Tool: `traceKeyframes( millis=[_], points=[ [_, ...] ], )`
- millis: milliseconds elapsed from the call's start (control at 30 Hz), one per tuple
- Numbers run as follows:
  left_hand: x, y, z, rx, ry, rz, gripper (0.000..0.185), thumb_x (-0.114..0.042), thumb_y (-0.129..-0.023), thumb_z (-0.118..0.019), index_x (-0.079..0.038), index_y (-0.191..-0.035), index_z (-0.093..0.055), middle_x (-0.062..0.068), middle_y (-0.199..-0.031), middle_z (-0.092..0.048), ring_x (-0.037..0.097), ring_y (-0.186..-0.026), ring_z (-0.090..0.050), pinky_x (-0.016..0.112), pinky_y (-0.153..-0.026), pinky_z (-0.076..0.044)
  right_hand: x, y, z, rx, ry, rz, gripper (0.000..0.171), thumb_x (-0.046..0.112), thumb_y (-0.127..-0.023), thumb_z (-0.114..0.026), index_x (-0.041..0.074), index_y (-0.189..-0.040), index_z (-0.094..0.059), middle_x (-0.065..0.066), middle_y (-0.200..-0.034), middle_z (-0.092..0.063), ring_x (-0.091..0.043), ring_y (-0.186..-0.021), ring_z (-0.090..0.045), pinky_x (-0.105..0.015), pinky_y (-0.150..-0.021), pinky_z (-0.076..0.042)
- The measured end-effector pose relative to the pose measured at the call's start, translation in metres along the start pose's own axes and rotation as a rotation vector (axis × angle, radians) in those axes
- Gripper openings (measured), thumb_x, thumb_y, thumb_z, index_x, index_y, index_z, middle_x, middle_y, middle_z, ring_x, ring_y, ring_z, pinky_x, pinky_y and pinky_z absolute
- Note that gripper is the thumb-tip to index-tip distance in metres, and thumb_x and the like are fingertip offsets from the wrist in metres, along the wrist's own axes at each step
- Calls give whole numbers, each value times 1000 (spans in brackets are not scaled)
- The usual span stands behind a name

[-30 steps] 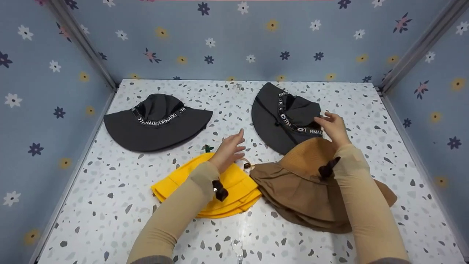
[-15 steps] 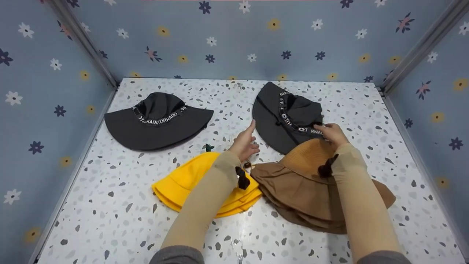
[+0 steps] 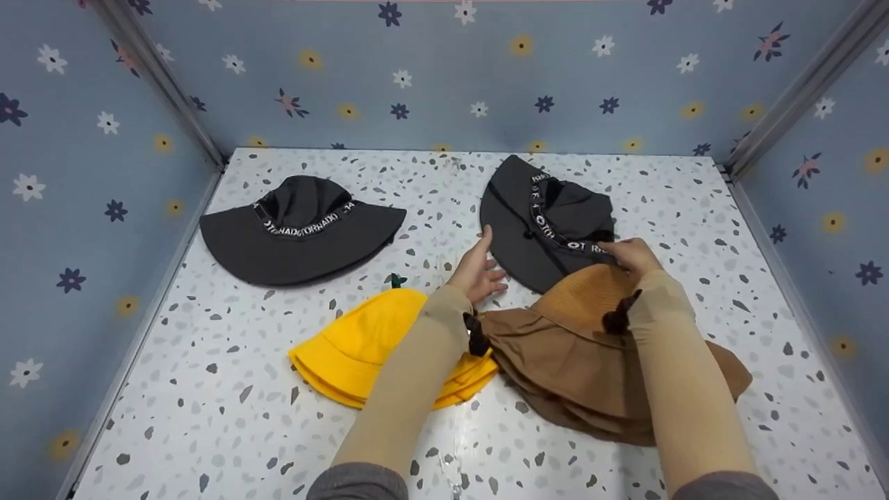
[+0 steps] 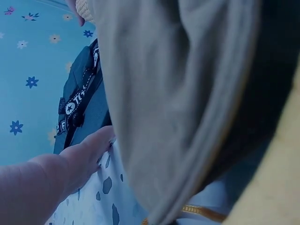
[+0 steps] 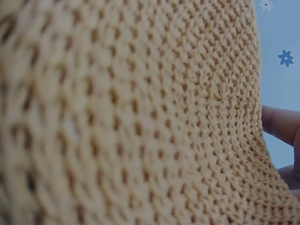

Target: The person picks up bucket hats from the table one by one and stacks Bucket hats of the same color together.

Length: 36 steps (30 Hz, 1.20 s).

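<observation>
A dark bucket hat with a white-lettered band lies at the back right. My left hand rests at its left brim, fingers straight; the left wrist view shows that hand touching the dark hat. My right hand has its fingers curled over the hat's near edge, just above the woven crown of a brown hat. That crown fills the right wrist view, with my fingers at its right edge. A yellow hat lies under my left forearm.
A second dark bucket hat sits at the back left. The speckled white table is boxed in by blue flowered walls on the left, back and right. Bare tabletop shows at the front left.
My left hand has moved right from above the yellow hat to the dark hat's brim. My right hand has lowered onto the hat's near edge and curled its fingers.
</observation>
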<state>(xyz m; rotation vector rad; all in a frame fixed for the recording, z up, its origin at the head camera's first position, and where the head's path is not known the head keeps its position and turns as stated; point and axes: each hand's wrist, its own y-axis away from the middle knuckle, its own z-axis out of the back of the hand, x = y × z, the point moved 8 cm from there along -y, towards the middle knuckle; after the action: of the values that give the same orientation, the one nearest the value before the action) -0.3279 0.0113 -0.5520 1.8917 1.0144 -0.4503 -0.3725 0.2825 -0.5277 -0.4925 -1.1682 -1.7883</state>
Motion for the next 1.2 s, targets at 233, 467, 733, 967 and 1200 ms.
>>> traceKeyframes(
  millis=[233, 467, 733, 967, 1200],
  points=[
    [3, -1, 1, 15, 46, -10, 81, -55, -100, -46, -17, -161, -8, 24, -164, -10, 43, -150, -20, 59, -119, -24, 0, -1, 0, -18, -40, 18, 61, 23, -97, -60, -12, -142, -37, -6, -118, -45, -17, -107, -45, -28, -94, -44],
    [5, -2, 3, 17, 52, -19, 78, -54, -101, -44, -13, -160, -12, 23, -164, -12, 41, -150, -22, 62, -116, -29, 2, -2, -3, -27, -19, 59, 63, 17, -98, -57, -11, -147, -30, -19, -140, -41, -23, -119, -47, -30, -103, -43],
    [4, -2, 9, -17, 87, -7, 79, -53, -101, -46, -16, -161, -9, 20, -164, -17, 39, -148, -28, 61, -113, -34, 12, -1, -1, -78, -47, 152, 48, 9, -97, -58, -7, -136, -37, -9, -118, -47, -10, -92, -48, -20, -79, -42],
    [0, -3, 14, -44, 157, -15, 75, -50, -101, -49, -21, -160, -14, 18, -160, -25, 40, -143, -35, 62, -111, -37, 22, 1, -1, -80, -103, 230, 31, 4, -97, -56, 1, -124, -42, -7, -114, -51, -7, -86, -50, -19, -77, -44],
    [-3, -3, 11, 1, 212, -36, 73, -45, -101, -52, -23, -159, -15, 21, -152, -37, 41, -140, -39, 61, -112, -35, 35, 4, -6, -84, -75, 345, 28, 3, -97, -57, -1, -121, -44, -6, -108, -56, -5, -82, -50, -19, -75, -43]
  ],
)
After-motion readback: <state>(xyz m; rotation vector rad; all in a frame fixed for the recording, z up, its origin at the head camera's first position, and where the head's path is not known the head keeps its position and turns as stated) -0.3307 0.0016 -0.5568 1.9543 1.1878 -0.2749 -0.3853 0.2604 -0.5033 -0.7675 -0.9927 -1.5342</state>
